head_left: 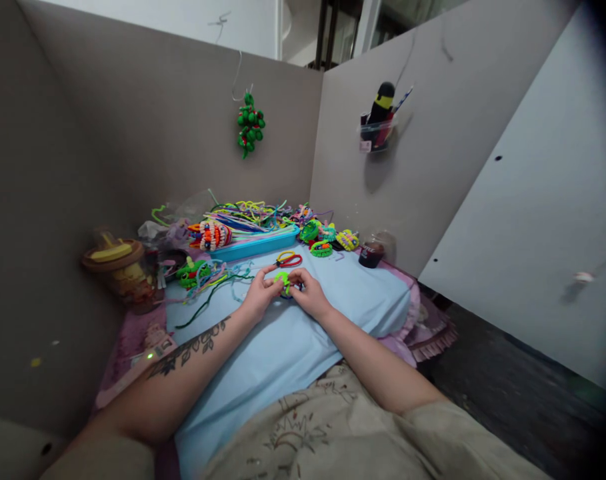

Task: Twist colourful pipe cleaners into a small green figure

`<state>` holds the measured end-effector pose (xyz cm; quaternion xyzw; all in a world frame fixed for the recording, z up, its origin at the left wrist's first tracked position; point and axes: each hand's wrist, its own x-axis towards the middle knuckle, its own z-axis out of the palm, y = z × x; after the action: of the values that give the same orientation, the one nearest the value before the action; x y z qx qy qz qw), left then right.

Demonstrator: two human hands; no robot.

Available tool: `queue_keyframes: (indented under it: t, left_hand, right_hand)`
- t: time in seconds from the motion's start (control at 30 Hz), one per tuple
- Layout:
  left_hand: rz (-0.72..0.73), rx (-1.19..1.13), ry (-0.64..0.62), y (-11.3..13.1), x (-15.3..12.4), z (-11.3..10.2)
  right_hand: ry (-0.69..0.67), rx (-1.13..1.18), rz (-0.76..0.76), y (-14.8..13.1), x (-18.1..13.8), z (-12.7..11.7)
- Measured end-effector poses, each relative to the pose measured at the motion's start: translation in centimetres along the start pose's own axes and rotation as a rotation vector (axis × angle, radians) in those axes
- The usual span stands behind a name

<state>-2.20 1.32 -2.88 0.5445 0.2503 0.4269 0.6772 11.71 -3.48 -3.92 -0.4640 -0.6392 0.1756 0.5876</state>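
My left hand (259, 293) and my right hand (309, 293) meet over a light blue cloth (293, 347). Both pinch a small neon green pipe-cleaner piece (283, 279) with a bit of blue in it. My left index finger points forward past it. Just beyond the hands lies a red and yellow pipe-cleaner loop (288, 259). Loose green and blue pipe cleaners (210, 283) trail across the cloth to the left of my left hand.
A blue tray (255, 245) with several coloured pipe cleaners stands at the back, small woven figures (327, 237) beside it. A lidded cup (117, 267) stands left, a dark jar (371, 253) right. Grey panels wall the space; a green bunch (251, 125) hangs on one.
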Motion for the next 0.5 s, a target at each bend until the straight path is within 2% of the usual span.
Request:
queue_keyframes:
  t: [0.27, 0.5]
  left_hand:
    - [0.002, -0.031, -0.010, 0.09, -0.02, 0.11]
    - [0.155, 0.110, -0.034, 0.66, -0.31, 0.64]
  right_hand:
    - [0.010, -0.053, -0.037, -0.15, -0.05, -0.32]
    - [0.094, -0.200, -0.143, -0.23, 0.18, -0.74]
